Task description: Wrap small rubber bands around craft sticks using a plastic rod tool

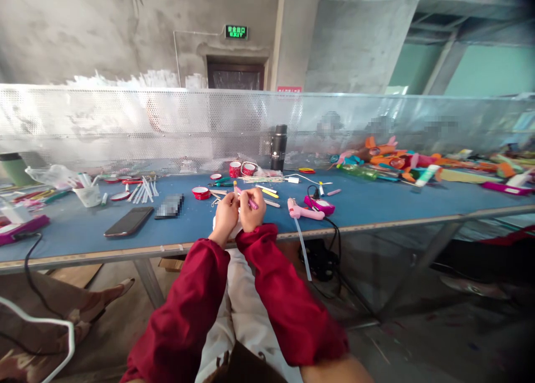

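Observation:
My left hand [227, 214] and my right hand [252, 209] are close together over the front edge of the blue table. The fingers of my right hand are closed around a pink marker [253, 203], whose end sticks out at the right. My left hand is pinched shut; a small yellow tip [234, 183] shows just above its fingers, but what it holds is mostly hidden. Something white [234, 230] lies beneath both hands, its shape covered. To the right of them rests a pink glue gun [305, 211] with a long glue stick [303, 249] hanging past the table edge.
Red tape rolls [200, 193], yellow and white pens [270, 192] and a black thermos [278, 148] stand or lie beyond my hands. At the left are a dark phone [129, 222] and a white cup [87, 195]. Orange craft pieces [388, 159] are heaped at the right.

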The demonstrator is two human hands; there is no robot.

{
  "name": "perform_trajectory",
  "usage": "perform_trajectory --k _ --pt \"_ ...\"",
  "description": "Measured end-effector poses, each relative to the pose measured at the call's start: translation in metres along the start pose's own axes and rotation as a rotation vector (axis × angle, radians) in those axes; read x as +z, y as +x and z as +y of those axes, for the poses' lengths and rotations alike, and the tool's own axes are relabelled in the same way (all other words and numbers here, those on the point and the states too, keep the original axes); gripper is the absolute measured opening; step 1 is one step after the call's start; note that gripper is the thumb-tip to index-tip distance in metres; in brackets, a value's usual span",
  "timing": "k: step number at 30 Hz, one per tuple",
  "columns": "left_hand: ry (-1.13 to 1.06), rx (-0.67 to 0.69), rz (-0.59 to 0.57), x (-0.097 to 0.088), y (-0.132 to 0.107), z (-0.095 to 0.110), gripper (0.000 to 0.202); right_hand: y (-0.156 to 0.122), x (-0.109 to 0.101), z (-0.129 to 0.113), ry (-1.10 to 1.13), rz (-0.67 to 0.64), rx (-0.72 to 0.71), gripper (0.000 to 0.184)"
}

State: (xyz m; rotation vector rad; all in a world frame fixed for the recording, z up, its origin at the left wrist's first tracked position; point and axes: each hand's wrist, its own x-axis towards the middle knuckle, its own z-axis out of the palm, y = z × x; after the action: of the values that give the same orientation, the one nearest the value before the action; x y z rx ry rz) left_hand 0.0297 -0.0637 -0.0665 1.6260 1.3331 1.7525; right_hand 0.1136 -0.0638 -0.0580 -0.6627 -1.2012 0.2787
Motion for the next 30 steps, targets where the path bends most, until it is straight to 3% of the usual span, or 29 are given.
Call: perform_trajectory --k 30 --pt "0.012 0.001 -0.002 0.0008 0.0001 -0.0002 0.022 -0.0004 -0.0005 -0.0013 0.013 0.009 0.03 0.02"
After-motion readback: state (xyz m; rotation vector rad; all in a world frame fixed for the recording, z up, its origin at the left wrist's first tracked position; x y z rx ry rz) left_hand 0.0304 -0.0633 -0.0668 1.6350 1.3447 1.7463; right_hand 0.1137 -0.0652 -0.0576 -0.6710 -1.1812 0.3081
